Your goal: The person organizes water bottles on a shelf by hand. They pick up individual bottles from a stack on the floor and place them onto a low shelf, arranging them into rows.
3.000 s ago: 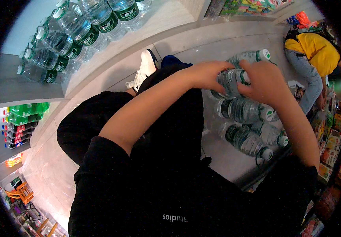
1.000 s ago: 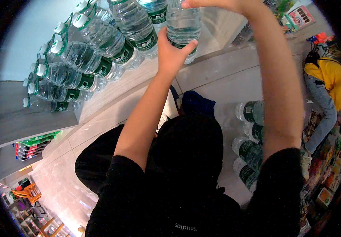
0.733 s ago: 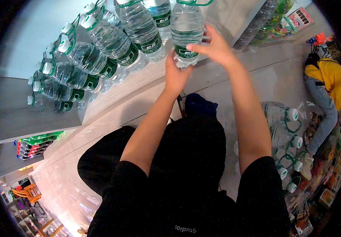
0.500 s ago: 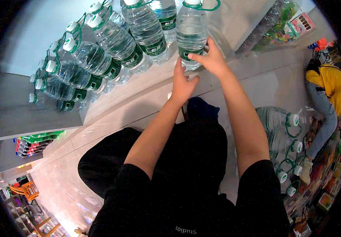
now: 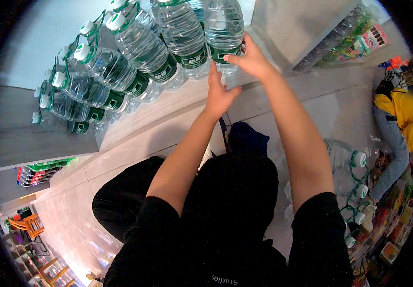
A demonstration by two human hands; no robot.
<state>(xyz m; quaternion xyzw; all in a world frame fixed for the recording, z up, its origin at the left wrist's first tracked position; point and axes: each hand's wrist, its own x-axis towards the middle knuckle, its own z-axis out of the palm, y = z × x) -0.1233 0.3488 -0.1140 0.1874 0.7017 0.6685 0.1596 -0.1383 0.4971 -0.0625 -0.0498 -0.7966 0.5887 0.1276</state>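
Observation:
A large clear water bottle [image 5: 223, 28] with a green label stands at the right end of a row on the shelf, its top cut off by the view's edge. My right hand [image 5: 254, 62] grips its lower right side, thumb across the label. My left hand [image 5: 222, 93] is open, its forefinger stretched up to the bottle's lower left edge and its thumb apart. Close on the left stands a matching bottle [image 5: 182, 36], and beyond it another bottle [image 5: 144, 52]; several more continue leftward, with white caps and green carrying loops.
The pale shelf board [image 5: 144, 112] runs beneath the row, ending at a grey upright panel [image 5: 297, 28] on the right. Several more water bottles [image 5: 342, 162] are on the floor by my right arm. Farther right is a person in yellow [image 5: 402, 112]. Packs of drinks [image 5: 39, 174] lie at lower left.
The gripped bottle has gone farther back and left, closing the gap to its neighbour. Both hands moved with it. The view has shifted slightly.

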